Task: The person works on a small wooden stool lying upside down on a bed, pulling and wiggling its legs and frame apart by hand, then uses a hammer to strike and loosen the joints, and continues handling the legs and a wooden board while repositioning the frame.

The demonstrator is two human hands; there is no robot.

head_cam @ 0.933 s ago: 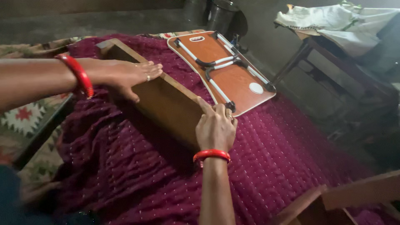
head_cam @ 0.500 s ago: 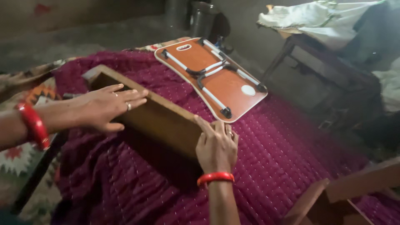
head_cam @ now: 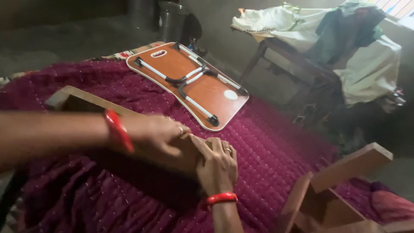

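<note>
Now we press both hands, left hand [head_cam: 157, 133] and right hand [head_cam: 217, 166], onto the wooden frame's [head_cam: 82, 101] near corner. Fingers curl together around its edge, steadying it on the maroon quilt [head_cam: 276, 151].

room dim | concrete floor [head_cam: 64, 39] grey | bed's maroon quilt [head_cam: 276, 146] central | cloth-draped wooden table [head_cam: 297, 64] right of bed

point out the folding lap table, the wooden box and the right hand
folding lap table [head_cam: 172, 69], head view, on its orange underside
wooden box [head_cam: 82, 100], head view, on its far rim
right hand [head_cam: 217, 166], head view, on its back
</note>
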